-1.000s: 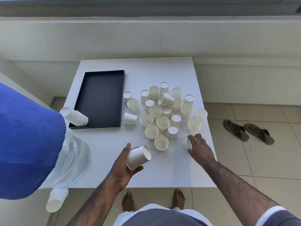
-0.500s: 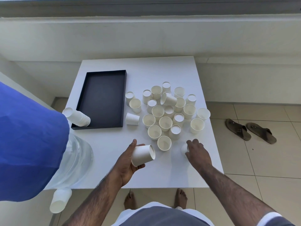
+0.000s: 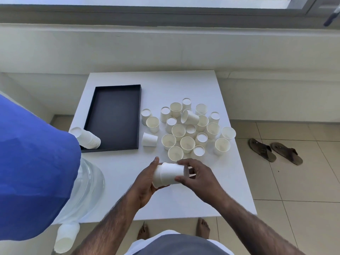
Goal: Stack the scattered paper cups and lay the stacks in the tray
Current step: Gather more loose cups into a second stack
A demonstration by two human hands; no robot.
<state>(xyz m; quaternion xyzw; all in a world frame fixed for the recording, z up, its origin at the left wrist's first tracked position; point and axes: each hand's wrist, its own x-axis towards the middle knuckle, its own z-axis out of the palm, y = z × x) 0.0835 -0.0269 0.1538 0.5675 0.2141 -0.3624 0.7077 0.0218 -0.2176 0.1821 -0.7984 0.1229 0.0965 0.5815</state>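
Note:
Several white paper cups (image 3: 185, 133) stand scattered on the white table (image 3: 230, 190), some upright, some upside down, one lying on top. Near the table's front, my left hand (image 3: 145, 183) grips a paper cup (image 3: 168, 174) held sideways. My right hand (image 3: 197, 178) pinches a second cup that sits nested with the first. A black tray (image 3: 114, 116) lies at the left of the table. One stack of cups (image 3: 87, 138) lies on its side at the tray's near left corner.
A large clear water bottle with a blue top (image 3: 33, 168) fills the left foreground and hides the table's left front corner. Another stack of cups (image 3: 66, 238) shows below it. Two sandals (image 3: 275, 150) lie on the tiled floor to the right.
My right hand picked up a cup from the table's front right and brought it to the cup in my left hand. The two cups now sit nested between both hands.

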